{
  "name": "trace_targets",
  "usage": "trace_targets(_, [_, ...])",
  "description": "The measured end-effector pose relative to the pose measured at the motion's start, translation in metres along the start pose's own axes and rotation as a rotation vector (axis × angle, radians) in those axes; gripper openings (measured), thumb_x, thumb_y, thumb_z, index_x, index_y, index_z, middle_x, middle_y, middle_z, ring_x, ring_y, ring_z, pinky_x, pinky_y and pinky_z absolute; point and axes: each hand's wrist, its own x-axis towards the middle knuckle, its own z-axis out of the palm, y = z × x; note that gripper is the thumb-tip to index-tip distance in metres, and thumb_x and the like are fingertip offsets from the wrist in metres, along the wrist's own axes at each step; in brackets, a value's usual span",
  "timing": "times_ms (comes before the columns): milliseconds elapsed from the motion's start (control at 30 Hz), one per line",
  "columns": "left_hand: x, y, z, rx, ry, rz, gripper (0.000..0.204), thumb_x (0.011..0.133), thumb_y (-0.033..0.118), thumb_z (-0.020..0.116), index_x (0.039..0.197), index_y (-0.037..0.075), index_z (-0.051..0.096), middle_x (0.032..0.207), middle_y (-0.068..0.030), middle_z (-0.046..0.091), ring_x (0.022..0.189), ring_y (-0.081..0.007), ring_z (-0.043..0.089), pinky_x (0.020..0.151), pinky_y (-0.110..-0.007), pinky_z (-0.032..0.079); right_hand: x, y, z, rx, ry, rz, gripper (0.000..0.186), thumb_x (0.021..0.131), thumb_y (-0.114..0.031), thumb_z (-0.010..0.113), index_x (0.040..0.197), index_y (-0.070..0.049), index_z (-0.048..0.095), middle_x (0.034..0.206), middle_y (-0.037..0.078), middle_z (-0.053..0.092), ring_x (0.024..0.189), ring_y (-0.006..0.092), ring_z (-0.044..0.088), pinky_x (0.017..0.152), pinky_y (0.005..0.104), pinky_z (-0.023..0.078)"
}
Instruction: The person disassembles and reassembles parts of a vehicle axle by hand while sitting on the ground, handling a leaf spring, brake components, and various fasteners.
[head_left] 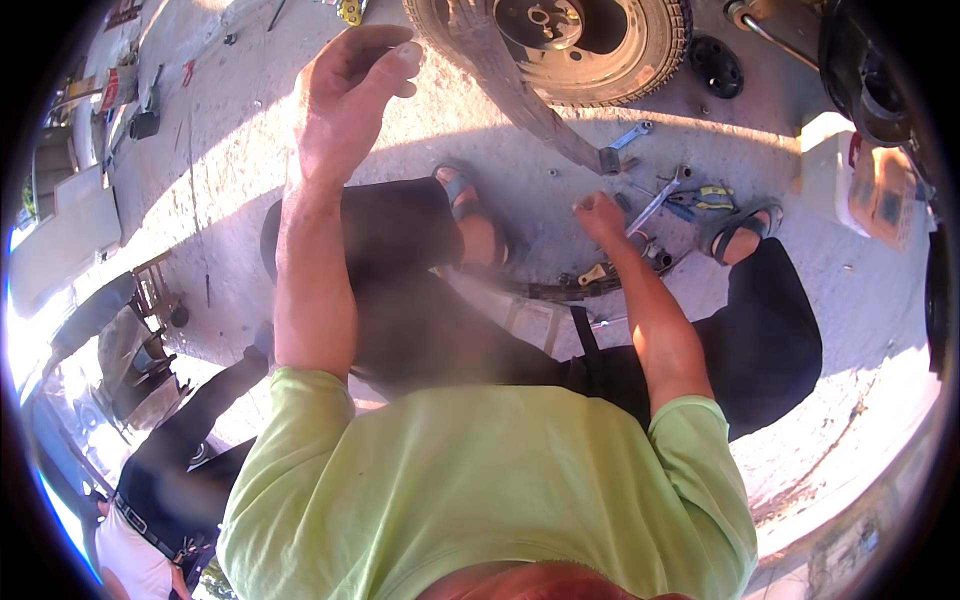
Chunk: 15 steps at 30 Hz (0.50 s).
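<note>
Head view: person seated on concrete ground, right hand (598,215) down among tools, left hand (348,95) raised in the air.

Left hand is loosely open, fingers curled a bit, holding nothing. Right hand is closed into a fist near the lower end of a long wrench (655,200); can't tell if it actually grips it. The wrench lies flat on the ground, long axis diagonal, its head up-right, its handle end down-left toward the fist. Around it: blue-handled pliers (705,197) just right, small spanner (630,134) above, a flat metal bar (520,95) slanting down from the wheel (570,45) at top. Sandalled feet (470,215) flank the tool spot. Black round cap (716,65) sits right of the wheel. Another person (150,510) stands at lower left.
</note>
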Motion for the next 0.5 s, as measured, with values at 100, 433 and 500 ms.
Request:
trace_targets(100, [-0.004, 0.007, -0.006, 0.026, -0.011, 0.022, 0.032, 0.094, 0.018, 0.068, 0.119, -0.002, 0.066, 0.096, -0.0088, 0.07, 0.084, -0.0145, 0.066, 0.082, -0.028, 0.053, -0.001, 0.007, 0.0, 0.165, -0.234, 0.032, 0.033, 0.087, -0.032, 0.071, 0.101, -0.002, 0.068, 0.097, 0.014, 0.074, 0.096, 0.028, 0.071, 0.085, 0.0397, 0.054])
trace_targets(433, [-0.036, 0.01, -0.019, 0.174, -0.339, 0.176, 0.041, 0.083, 0.034, 0.07, 0.113, 0.006, 0.07, 0.102, -0.0133, 0.072, 0.096, -0.0263, 0.069, 0.087, -0.037, 0.054, -0.113, -0.179, -0.13, 0.928, -0.452, -0.122, 0.031, 0.095, -0.028, 0.069, 0.111, -0.003, 0.065, 0.096, 0.006, 0.069, 0.081, 0.0156, 0.067, 0.07, 0.0298, 0.053])
trace_targets(500, [-0.038, 0.007, -0.014, 0.126, -0.426, 0.246, 0.042, 0.082, 0.034, 0.071, 0.113, 0.006, 0.07, 0.099, -0.0129, 0.072, 0.094, -0.0265, 0.07, 0.085, -0.038, 0.054, -0.127, -0.206, -0.155, 1.198, -0.435, -0.196, 0.034, 0.095, -0.032, 0.069, 0.116, -0.006, 0.063, 0.1, 0.004, 0.068, 0.082, 0.0149, 0.066, 0.069, 0.0287, 0.052])
